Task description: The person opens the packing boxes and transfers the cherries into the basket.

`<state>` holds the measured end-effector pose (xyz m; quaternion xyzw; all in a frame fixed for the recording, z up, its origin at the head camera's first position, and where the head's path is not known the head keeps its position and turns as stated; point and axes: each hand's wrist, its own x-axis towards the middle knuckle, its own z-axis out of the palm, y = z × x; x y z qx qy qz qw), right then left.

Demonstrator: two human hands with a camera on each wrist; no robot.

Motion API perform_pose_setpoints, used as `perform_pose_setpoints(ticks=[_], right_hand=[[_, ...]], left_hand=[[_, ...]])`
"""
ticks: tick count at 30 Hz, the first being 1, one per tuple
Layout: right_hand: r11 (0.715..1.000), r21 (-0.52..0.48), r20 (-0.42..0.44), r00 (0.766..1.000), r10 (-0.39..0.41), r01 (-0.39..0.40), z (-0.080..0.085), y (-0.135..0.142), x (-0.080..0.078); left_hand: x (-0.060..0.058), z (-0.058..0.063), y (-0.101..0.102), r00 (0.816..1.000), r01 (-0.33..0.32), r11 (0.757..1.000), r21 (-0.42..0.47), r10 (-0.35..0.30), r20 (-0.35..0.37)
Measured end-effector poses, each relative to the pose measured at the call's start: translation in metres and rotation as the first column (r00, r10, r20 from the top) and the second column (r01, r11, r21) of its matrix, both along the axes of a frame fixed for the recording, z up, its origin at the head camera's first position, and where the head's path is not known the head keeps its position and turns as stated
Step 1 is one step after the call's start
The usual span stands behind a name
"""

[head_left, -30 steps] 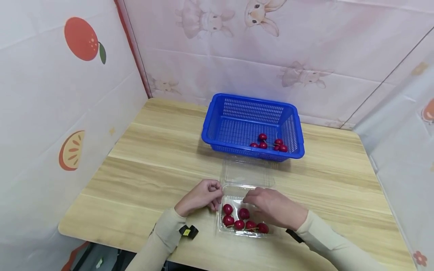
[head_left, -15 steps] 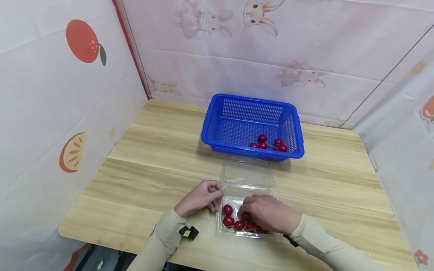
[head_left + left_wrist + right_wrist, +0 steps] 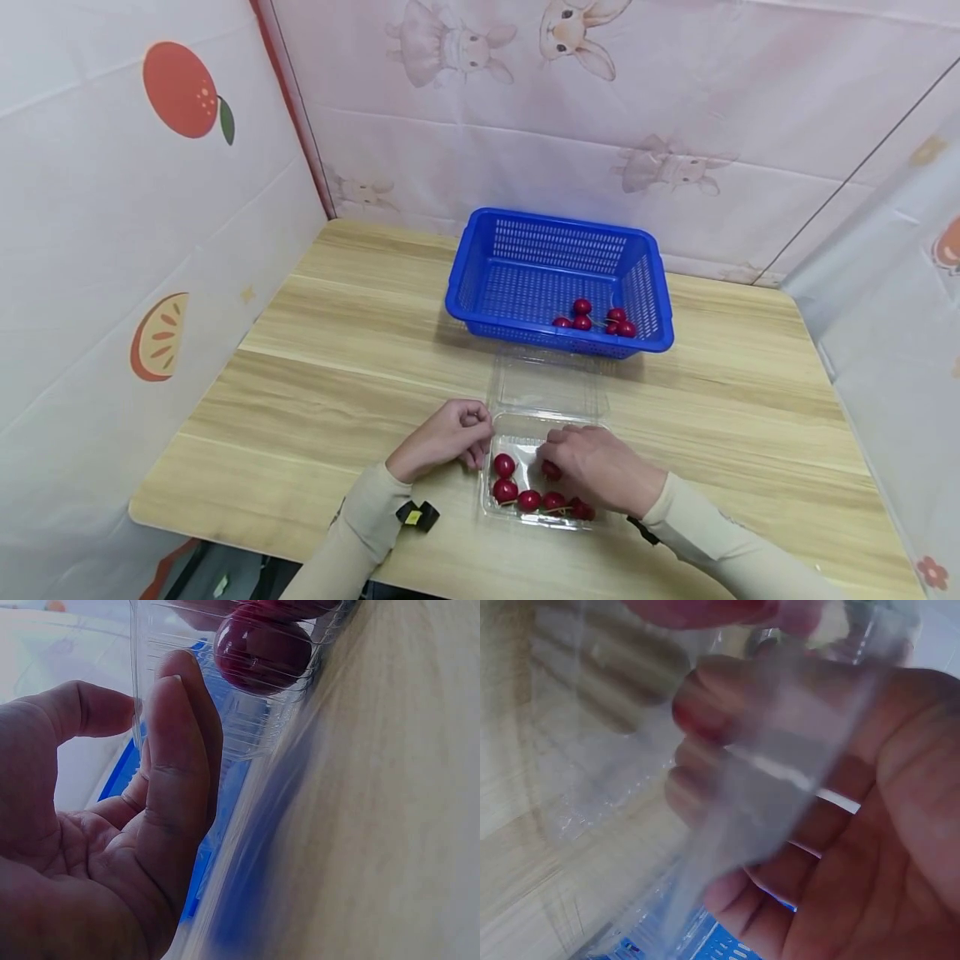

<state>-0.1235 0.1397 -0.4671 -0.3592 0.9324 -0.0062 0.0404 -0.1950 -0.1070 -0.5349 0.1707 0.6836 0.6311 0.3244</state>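
Note:
A clear plastic clamshell box [image 3: 517,425] stands near the front of the table, with several dark red cherries [image 3: 529,500] along its near and left sides. My right hand [image 3: 600,468] reaches into it and holds one cherry [image 3: 552,471] at the fingertips. Through the box's wall, the right wrist view shows that cherry [image 3: 696,718] blurred beside the curled fingers. My left hand [image 3: 444,435] is at the box's left side. In the left wrist view, its thumb and fingers [image 3: 176,727] are on the rim of the box.
The box's transparent lid [image 3: 551,387] lies folded back on the table [image 3: 337,358]. Behind it stands a blue mesh basket [image 3: 517,279] with several cherries [image 3: 582,322] in its near right part. Printed cloth walls [image 3: 450,158] border the table.
My right hand has lowered into the box and moved slightly left, its fingers now on a cherry, which has shifted a little right and away from me. My left hand has stayed at the rim.

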Motion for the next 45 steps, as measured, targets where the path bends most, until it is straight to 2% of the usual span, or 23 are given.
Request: perform_pose_setpoints(ticks=[13, 18, 22, 26, 32, 37, 45], right_hand=[[0.999, -0.035, -0.001, 0.999, -0.034, 0.034, 0.001, 0.005, -0.004], [0.998, -0.037, 0.016, 0.999, -0.050, 0.051, 0.016, 0.010, -0.008], [0.993, -0.101, 0.027, 0.998, -0.058, 0.060, 0.036, 0.017, -0.014], [0.981, -0.170, 0.017, 0.996, -0.087, 0.089, 0.057, 0.028, -0.025], [0.957, -0.210, -0.017, 0.978, -0.207, 0.199, 0.079, 0.051, -0.049], [0.924, -0.219, 0.029, 0.949, -0.315, 0.313, 0.086, 0.066, -0.065], [0.892, -0.216, 0.084, 0.918, -0.387, 0.396, 0.085, 0.084, -0.096]], left_hand=[[-0.001, 0.002, -0.001, 1.000, -0.004, 1.000, -0.004, 0.004, -0.013], [-0.001, 0.002, -0.002, 1.000, -0.003, 1.000, -0.001, 0.003, -0.014], [-0.001, 0.003, -0.002, 1.000, -0.001, 1.000, -0.006, 0.001, -0.012], [-0.001, 0.003, -0.002, 1.000, -0.004, 1.000, -0.008, 0.003, -0.013], [-0.001, 0.002, -0.002, 1.000, 0.000, 1.000, -0.009, 0.000, -0.006], [0.000, 0.002, -0.001, 1.000, 0.005, 1.000, -0.010, -0.005, -0.002], [0.000, 0.000, 0.000, 1.000, 0.001, 1.000, -0.005, -0.001, -0.004]])
